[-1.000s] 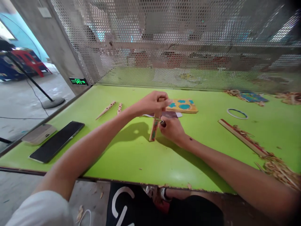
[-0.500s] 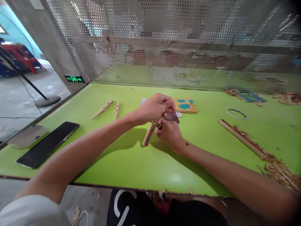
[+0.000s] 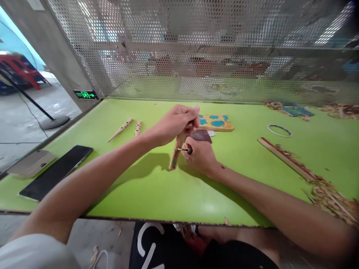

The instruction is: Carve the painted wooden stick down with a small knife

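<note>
From my remote seat, I see the left hand (image 3: pixel 182 122) clamped on the one-o'clock end of the wooden strip (image 3: pixel 174 162), which slants toward seven over the middle of the green table (image 3: pixel 157 194). The right hand (image 3: pixel 200 154), at the strip's three o'clock, grips a knife-like tool (image 3: pixel 190 149), its tip toward nine across the wood. I can't tell whether the lower end is braced; if unbraced, the strip could twist, and a skid toward twelve could nick the left hand.
</note>
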`<state>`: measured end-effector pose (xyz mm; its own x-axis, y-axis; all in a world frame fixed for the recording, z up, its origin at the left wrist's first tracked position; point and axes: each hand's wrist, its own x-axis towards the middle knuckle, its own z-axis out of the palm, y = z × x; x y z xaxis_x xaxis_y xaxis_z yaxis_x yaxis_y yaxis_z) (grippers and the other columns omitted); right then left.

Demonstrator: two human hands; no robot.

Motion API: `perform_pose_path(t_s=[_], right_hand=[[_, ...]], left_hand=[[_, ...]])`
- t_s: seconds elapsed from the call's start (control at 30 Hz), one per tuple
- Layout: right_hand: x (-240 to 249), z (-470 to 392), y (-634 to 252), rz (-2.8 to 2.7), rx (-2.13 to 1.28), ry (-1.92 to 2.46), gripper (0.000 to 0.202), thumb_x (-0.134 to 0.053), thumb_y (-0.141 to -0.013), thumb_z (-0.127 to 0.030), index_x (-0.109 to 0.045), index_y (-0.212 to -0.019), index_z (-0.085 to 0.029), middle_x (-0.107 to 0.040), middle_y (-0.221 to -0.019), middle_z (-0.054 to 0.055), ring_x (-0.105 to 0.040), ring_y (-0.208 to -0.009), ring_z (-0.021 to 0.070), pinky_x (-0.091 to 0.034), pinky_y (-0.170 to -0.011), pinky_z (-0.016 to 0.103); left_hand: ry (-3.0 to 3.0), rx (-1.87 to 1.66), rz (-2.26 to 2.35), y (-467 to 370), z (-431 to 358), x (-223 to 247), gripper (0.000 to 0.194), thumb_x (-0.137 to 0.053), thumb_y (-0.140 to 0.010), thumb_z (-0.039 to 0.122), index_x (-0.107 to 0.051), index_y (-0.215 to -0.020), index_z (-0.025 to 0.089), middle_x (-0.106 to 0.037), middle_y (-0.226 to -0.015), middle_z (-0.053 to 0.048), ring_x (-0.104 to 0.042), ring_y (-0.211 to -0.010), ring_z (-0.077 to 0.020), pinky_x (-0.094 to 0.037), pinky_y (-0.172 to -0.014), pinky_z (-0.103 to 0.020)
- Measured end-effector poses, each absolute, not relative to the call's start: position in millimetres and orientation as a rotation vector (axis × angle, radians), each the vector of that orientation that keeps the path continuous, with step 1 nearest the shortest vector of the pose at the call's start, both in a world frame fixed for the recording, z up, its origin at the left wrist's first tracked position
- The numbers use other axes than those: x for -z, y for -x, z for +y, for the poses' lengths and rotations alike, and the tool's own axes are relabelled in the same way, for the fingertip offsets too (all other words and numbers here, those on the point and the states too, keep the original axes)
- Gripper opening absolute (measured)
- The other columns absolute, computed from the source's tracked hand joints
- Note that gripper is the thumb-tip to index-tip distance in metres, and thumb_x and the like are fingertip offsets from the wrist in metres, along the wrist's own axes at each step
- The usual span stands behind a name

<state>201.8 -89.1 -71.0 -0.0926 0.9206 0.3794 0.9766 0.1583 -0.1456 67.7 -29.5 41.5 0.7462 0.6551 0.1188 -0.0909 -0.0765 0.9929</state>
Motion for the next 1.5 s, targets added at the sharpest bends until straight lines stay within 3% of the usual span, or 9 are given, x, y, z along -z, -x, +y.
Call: perform_pose_path(t_s=[0.17,0.37,0.53,0.77,1.03,1.23,1.5], right_hand=[[57.3,-79.9,-201.0,-2.025,0.250,1.760,0.018,-0.053,-0.084,-0.024,-0.065,-0.072,-0.018,-0.066,-0.069,0.004,-0.050,-0.061,0.0153,-0.022,-0.058,0.030],[64.7,-80.2,-197.1,-2.233,0.335,1.868,0.021,-0.050,-0.085,-0.016,-0.071,-0.082,-0.017,-0.072,-0.075,0.006,-0.056,-0.062,0.0169,-0.020,-0.056,0.031],[72.1,-83.5,-199.2,-2.327,0.277,1.895,0.021,-0.051,-0.086,-0.019,-0.072,-0.084,-0.020,-0.073,-0.076,0.003,-0.056,-0.060,0.0156,-0.016,-0.054,0.031],[61.1,-74.1,-202.4,-2.083,0.562,1.838,0.019,-0.051,-0.080,-0.017,-0.069,-0.082,-0.017,-0.069,-0.071,0.005,-0.053,-0.060,0.0164,-0.019,-0.057,0.031],[56.2,-68.1,-208.9,-2.038,0.548,1.729,0.019,-0.050,-0.080,-0.017,-0.068,-0.078,-0.018,-0.069,-0.069,0.005,-0.053,-0.059,0.0161,-0.023,-0.057,0.031],[59.0,-63.4,-213.9,-2.049,0.545,1.743,0.012,-0.056,-0.078,-0.020,-0.066,-0.071,-0.018,-0.066,-0.066,0.005,-0.053,-0.061,0.0166,-0.026,-0.058,0.030],[57.9,-68.6,-202.9,-2.202,0.424,1.839,0.019,-0.052,-0.079,-0.019,-0.071,-0.084,-0.017,-0.069,-0.073,0.007,-0.058,-0.066,0.0202,-0.028,-0.060,0.031]], left_hand=[[-1.579,-0.777,0.463,-71.6,-34.5,-42.5,0.055,-0.056,-0.097,0.044,-0.043,-0.051,0.016,-0.039,-0.048,0.003,-0.043,-0.047,-0.0053,-0.037,-0.053,-0.020],[-1.610,-0.851,0.482,-69.9,-30.1,-35.8,0.053,-0.053,-0.099,0.042,-0.036,-0.055,0.018,-0.034,-0.049,0.006,-0.039,-0.043,-0.0033,-0.035,-0.051,-0.019],[-1.550,-0.826,0.486,-70.7,-28.0,-34.0,0.051,-0.057,-0.096,0.044,-0.036,-0.057,0.018,-0.035,-0.050,0.006,-0.038,-0.043,-0.0020,-0.032,-0.048,-0.018],[-1.426,-0.836,0.489,-77.2,-17.1,-30.3,0.050,-0.058,-0.097,0.040,-0.032,-0.058,0.020,-0.032,-0.051,0.007,-0.034,-0.043,-0.0025,-0.028,-0.045,-0.018],[-1.440,-0.791,0.465,-76.8,-13.5,-29.0,0.049,-0.054,-0.099,0.041,-0.033,-0.059,0.020,-0.032,-0.050,0.006,-0.034,-0.041,-0.0022,-0.023,-0.043,-0.017],[-1.459,-0.685,0.450,-72.8,-11.8,-32.6,0.051,-0.060,-0.095,0.044,-0.033,-0.059,0.020,-0.034,-0.052,0.006,-0.040,-0.044,-0.0034,-0.031,-0.046,-0.018],[-1.471,-0.847,0.451,-77.9,-15.3,-28.6,0.050,-0.056,-0.098,0.040,-0.030,-0.059,0.021,-0.029,-0.051,0.007,-0.032,-0.044,-0.0022,-0.030,-0.045,-0.018]])
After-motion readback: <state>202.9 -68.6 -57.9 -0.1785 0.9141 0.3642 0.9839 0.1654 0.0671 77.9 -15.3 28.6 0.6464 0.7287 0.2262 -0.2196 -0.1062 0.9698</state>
